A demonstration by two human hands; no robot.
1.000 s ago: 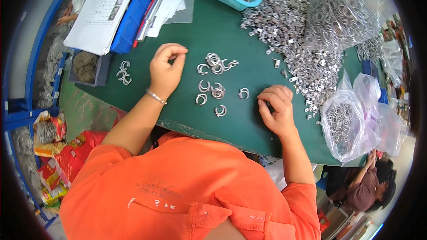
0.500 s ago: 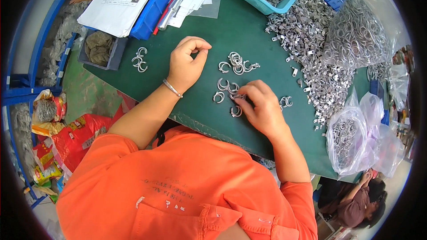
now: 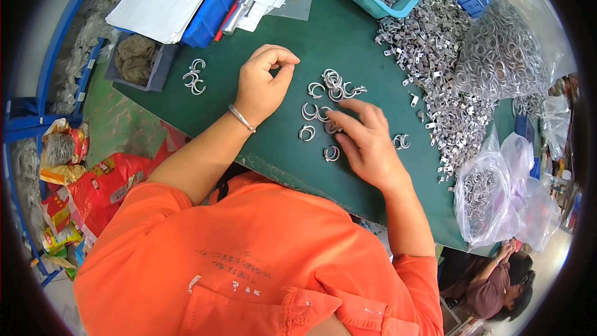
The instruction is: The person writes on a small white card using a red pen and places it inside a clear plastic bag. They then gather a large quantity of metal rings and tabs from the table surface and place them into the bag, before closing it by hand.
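My left hand (image 3: 262, 81) hovers over the green table with thumb and fingers curled together; whatever they may hold is hidden. To the right, my right hand (image 3: 371, 140) reaches in with its fingers apart above a loose group of open metal rings. Its fingertips are at a metal ring (image 3: 332, 127), partly covered by them. Nearby lie a single open ring (image 3: 306, 132) and another ring (image 3: 331, 154) by the thumb. A small heap of rings (image 3: 333, 84) sits just beyond. More rings (image 3: 194, 77) lie left of my left hand, and a few rings (image 3: 401, 142) lie right of my right hand.
A large spread of small metal clips (image 3: 429, 56) covers the table's right side, below a turquoise basket (image 3: 364, 0). Clear bags of rings (image 3: 500, 50) stand at the right. Papers (image 3: 165, 0), a blue tray (image 3: 208, 22) and a grey bin (image 3: 165, 68) are at the left.
My right hand has opened its fingers and shifted slightly up and right, letting go of the rings it was touching in a pinch. My left hand stays almost still.
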